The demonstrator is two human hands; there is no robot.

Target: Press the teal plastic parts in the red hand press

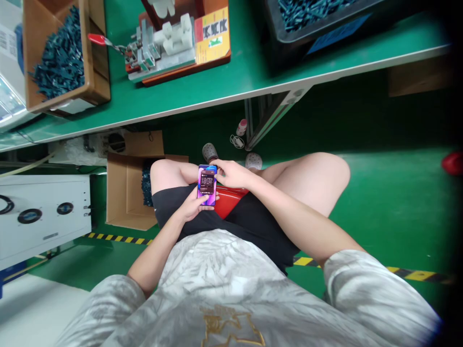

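One long green bench (202, 91) crosses the top of your view. Below its left end stands a white machine (43, 217), and an open cardboard box (126, 193) sits just beside your left thigh (168, 176), with teal parts (146, 185) showing inside it. At the bench's right end, a black crate (318, 29) holds more of these parts, and at its left end a wooden tray (96, 62) holds a heap of them. Between the two, a metal fixture (159, 48) with a red-handled lever (96, 39) sits on an orange board (173, 74) beside a yellow card (212, 36). Neither hand is near any of this: the parts lie heaped, the fixture is unattended, and you cannot tell from this view how many parts are finished.

You sit above a green floor (379, 207), wearing black shorts (181, 212). Two clogs (210, 153) show past your legs, near a pink-capped bottle (241, 127) and a white cable (237, 141). A glossy red object (226, 202) lies at your lap; what it is cannot be told.

Your left hand (190, 206) grasps a phone (207, 185) from below, holding it over your lap with its screen lit. Your right hand (233, 174) reaches across, its fingers (219, 166) at the phone's top corner; you cannot tell whether they grip it or only touch it.
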